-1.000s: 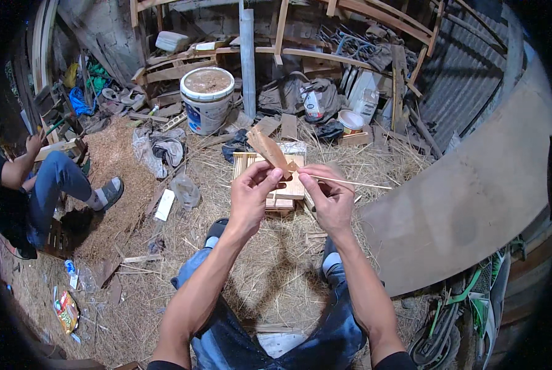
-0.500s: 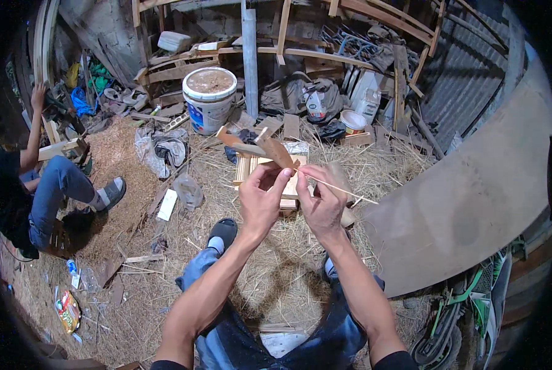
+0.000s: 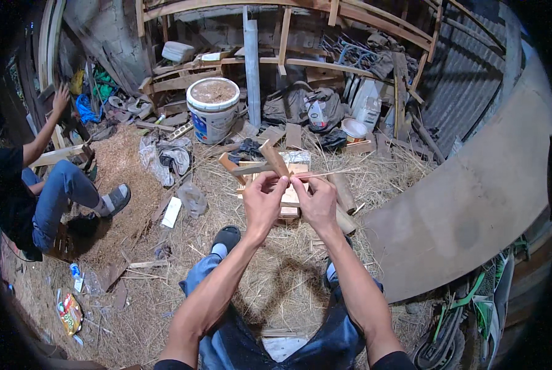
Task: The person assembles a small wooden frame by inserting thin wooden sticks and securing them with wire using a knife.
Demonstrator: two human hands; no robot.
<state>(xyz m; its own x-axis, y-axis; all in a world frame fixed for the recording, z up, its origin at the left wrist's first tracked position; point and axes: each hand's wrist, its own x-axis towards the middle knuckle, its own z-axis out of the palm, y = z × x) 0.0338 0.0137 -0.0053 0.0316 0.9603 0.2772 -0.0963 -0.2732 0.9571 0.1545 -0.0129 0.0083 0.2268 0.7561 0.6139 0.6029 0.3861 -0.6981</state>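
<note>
My left hand (image 3: 263,206) is closed around a brown wooden piece (image 3: 274,159) that slants up past its fingers. A flat grey strip (image 3: 251,169) and a lighter wooden end (image 3: 229,166) show to its left; whether they are joined to the brown piece I cannot tell. Close beside it, my right hand (image 3: 316,203) pinches a thin pale sliver of wood (image 3: 337,173) that points right. The fingertips of both hands almost meet at the brown piece's lower end. Below and behind them stands a low wooden block or stool (image 3: 288,213), partly hidden by my hands.
Straw covers the floor around my sandalled feet (image 3: 228,237). Logs (image 3: 342,191) lie right of the stool. Farther back are a white bucket (image 3: 213,117) and a small tub (image 3: 354,129). A co-worker (image 3: 66,191) sits left beside wood shavings; a large board (image 3: 467,197) leans at right.
The brown piece has tilted more upright, and the sliver has swung up from slanting downward to nearly level. My hands have drawn closer together. The co-worker's raised hand has moved slightly right.
</note>
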